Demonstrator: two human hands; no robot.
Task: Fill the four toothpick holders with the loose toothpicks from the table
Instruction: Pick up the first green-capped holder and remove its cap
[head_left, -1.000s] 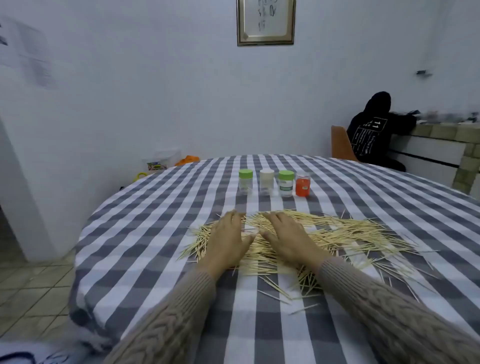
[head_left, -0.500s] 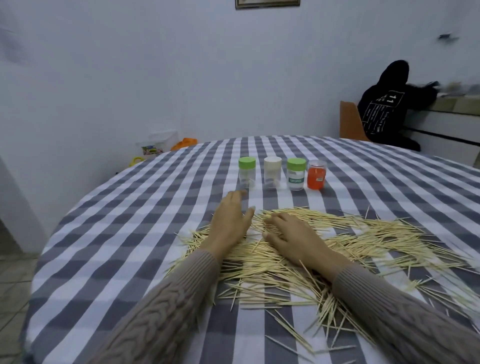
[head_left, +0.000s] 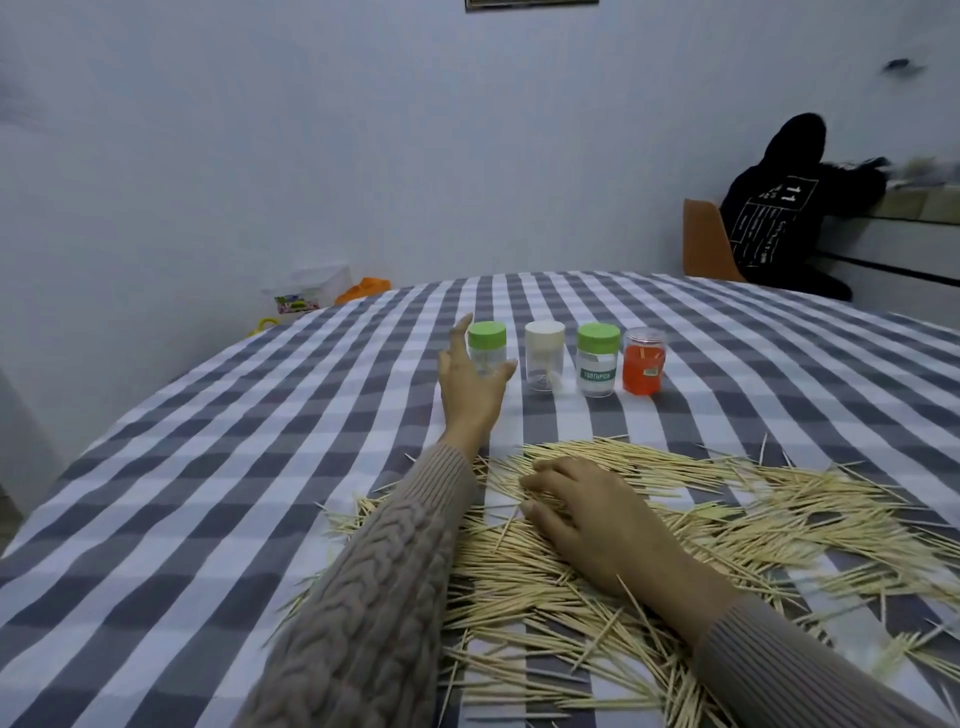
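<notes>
Toothpicks (head_left: 597, 571): loose, heaped across the near worktop (head_left: 182, 493), none gathered yet.
Right hand (head_left: 587, 514): resting palm down on the heap, fingers curled lightly; grip not closed on anything discernible.
Left hand (head_left: 470, 382): stretched to the far row, fingers spread around the leftmost holder (head_left: 487, 349); grip open, at most touching it, not yet closed.
Step in hand: fetching the first holder, by judgement; filling not begun.
Next move: close grip on holder, bring near heap, remove green lid.
White-lidded holder (head_left: 544, 354): clear, a few toothpicks inside.
Labelled green-lidded holder (head_left: 598, 359): contents not discernible.
Orange holder (head_left: 644, 361): clear lid, contents unclear.
All four: upright, lidded, side by side.
</notes>
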